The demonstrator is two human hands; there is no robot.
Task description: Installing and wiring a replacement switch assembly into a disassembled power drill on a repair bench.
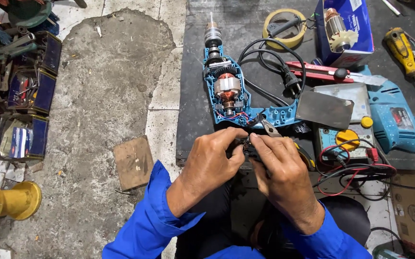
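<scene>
An opened blue electric drill (226,91) lies on a dark mat (195,120), its copper-wound motor and gears exposed. Red and blue wires run from its handle toward my hands. My left hand (212,163) pinches a small dark part (245,146) just below the drill handle. My right hand (279,168) grips pliers (269,128) whose jaws point up at the wires beside that part. Both hands touch each other over the mat's front edge. What the small part is cannot be made out.
A black power cord with plug (289,81) coils right of the drill. A multimeter (344,139) with red and black leads, a second blue drill (399,120), a tape roll (284,29), a boxed armature (344,29), a yellow screwdriver (401,48). Tool boxes (30,91) line the left floor.
</scene>
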